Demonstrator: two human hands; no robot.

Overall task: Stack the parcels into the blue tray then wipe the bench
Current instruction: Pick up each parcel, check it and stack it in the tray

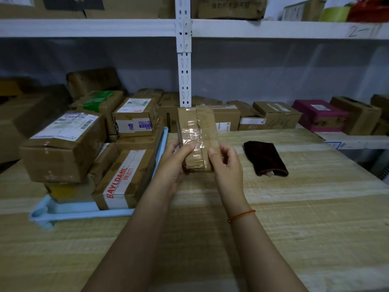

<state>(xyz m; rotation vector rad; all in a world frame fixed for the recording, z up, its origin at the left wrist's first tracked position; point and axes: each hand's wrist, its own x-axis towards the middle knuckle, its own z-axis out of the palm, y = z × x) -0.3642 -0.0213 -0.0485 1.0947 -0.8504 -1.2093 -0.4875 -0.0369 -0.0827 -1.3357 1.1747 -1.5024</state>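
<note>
Both hands hold one taped brown parcel (196, 135) upright above the wooden bench (273, 218), lifted clear of it, near centre of view. Left hand (172, 165) cups the parcel's lower left side, thumb across the front face over the clear tape, fingers wrapped behind. Right hand (226, 163) grips the lower right edge, thumb pressed on the front, fingers curled round the side; a red string bracelet (241, 216) sits on that wrist. Both forearms reach forward from the bottom of frame, converging on the parcel. Blue tray (84, 211) lies on the bench just left of the hands, already loaded: a box with red BAYLDAHL tape (124, 180) at its near right, a larger labelled carton (63, 148) stacked on top at left, more cartons behind. Dark brown cloth (265, 158) lies flat on the bench right of the hands, apart from them. Behind, the white shelf (355, 140) carries more cartons and a magenta box (320, 114).
</note>
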